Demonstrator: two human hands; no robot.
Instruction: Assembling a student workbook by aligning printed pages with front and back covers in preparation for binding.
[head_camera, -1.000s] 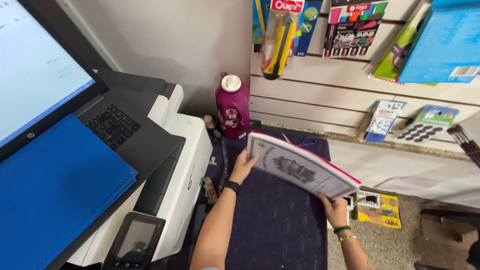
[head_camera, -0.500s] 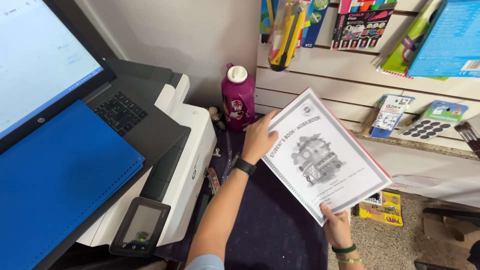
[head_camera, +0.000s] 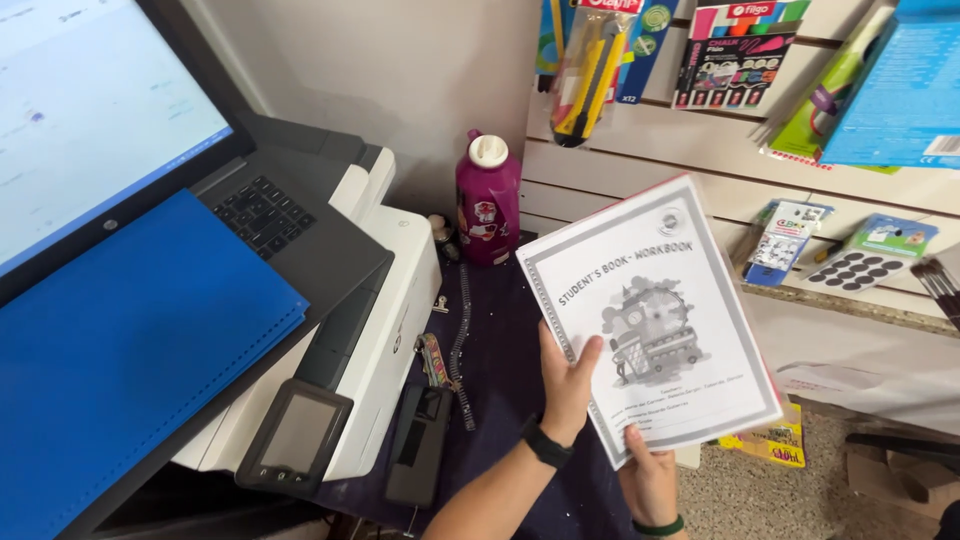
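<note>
1. Your left hand (head_camera: 568, 385) grips the punched left edge of the workbook (head_camera: 650, 320), fingers wrapped behind and thumb on the cover. Your right hand (head_camera: 648, 478) pinches the lower edge, thumb on the front.
2. The workbook is held clear of the counter, cover facing you, tilted with its top corner toward 1 o'clock. It sits at 3 o'clock from the printer (head_camera: 385, 330).
3. Progress, as a judgement: the sheet stack looks collated and punched along the left margin, but no spine is fitted. A black binding comb (head_camera: 462, 350) lies loose on the dark purple mat (head_camera: 500, 330) at 9 o'clock from your left hand, untouched.
4. Materials: the cover appears to be a clear glossy plastic sheet over a greyscale printed page, with a pink edge at the back. The stack is flat, rectangular, thin and slightly flexible.
5. Surroundings: a magenta metal bottle (head_camera: 487, 200) with a white cap stands at 12 o'clock from the comb. A matt blue folder (head_camera: 120, 340) lies over the open laptop (head_camera: 270, 215) on the printer lid.
</note>
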